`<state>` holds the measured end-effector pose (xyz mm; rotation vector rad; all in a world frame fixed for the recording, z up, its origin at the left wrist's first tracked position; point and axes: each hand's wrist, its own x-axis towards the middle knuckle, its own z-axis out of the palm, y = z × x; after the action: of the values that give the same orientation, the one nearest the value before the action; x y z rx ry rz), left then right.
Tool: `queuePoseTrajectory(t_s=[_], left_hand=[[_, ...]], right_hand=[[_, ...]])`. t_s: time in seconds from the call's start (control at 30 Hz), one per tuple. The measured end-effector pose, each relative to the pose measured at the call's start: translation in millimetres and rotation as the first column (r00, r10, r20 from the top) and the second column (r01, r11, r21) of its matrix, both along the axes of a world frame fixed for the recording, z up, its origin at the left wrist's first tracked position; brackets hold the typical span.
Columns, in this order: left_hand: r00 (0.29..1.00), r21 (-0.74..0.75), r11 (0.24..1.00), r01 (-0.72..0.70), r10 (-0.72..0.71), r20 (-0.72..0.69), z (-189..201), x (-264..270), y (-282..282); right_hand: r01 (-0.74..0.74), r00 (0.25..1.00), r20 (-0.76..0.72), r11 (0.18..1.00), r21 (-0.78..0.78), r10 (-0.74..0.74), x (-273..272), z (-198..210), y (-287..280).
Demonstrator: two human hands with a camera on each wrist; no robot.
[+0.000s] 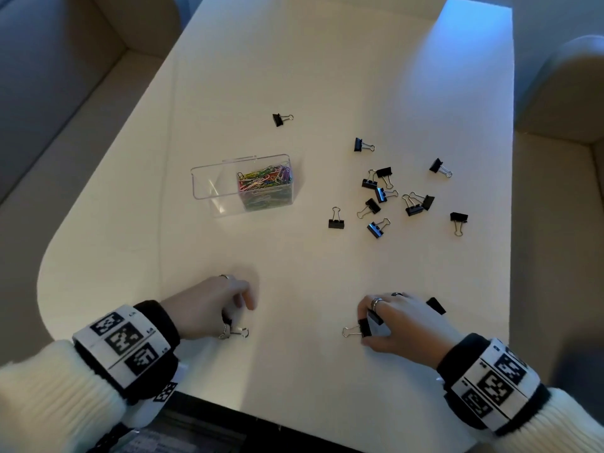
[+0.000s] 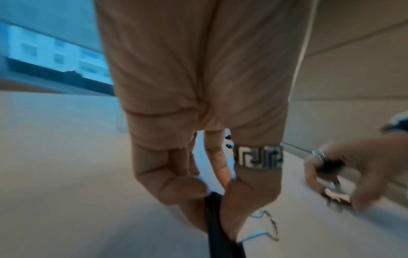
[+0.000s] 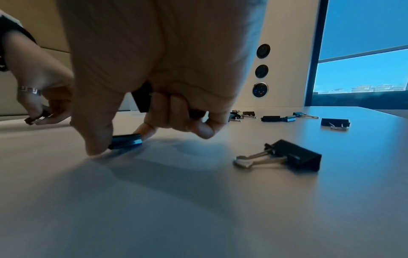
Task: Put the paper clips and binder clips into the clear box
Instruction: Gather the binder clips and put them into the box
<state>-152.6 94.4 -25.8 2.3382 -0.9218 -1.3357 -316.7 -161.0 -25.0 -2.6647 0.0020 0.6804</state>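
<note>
The clear box (image 1: 209, 188) stands open left of the table's centre, with colourful paper clips (image 1: 264, 183) heaped in its right half. Several black binder clips (image 1: 379, 194) lie scattered to its right. Low at the near edge, my left hand (image 1: 233, 325) pinches one binder clip (image 2: 214, 218) between thumb and forefinger, its wire handles (image 2: 267, 225) sticking out. My right hand (image 1: 369, 328) pinches a binder clip (image 3: 125, 141) against the table, and a second clip (image 3: 143, 99) is tucked in its curled fingers. One loose clip (image 3: 287, 155) lies just right of that hand.
The white table (image 1: 294, 76) has rounded near corners and a dark strip along its near edge. Beige padded seats (image 1: 65, 76) flank it left and right. A wall panel with round sockets (image 3: 261, 69) and a window stand beyond the far end.
</note>
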Motion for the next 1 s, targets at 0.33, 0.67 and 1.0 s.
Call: queuePoseTrajectory(t_s=[0.33,0.67,1.0], left_hand=[[0.291,0.01,0.61,-0.793,0.392,-0.873,27,7,-65],[0.025,0.2,0.546,-0.813,0.376,-0.926,30,-13,-120],[-0.008,0.276,0.478,-0.834,0.49,-0.872,31,-21,-134]], right_hand=[[0.283,0.926,0.14,0.891,0.355,-0.35,23,51,7],[0.169,0.841,0.529,0.983,-0.069,-0.108,49,62,41],[0.494,0.78,0.377,0.861,0.12,-0.499,9,48,-28]])
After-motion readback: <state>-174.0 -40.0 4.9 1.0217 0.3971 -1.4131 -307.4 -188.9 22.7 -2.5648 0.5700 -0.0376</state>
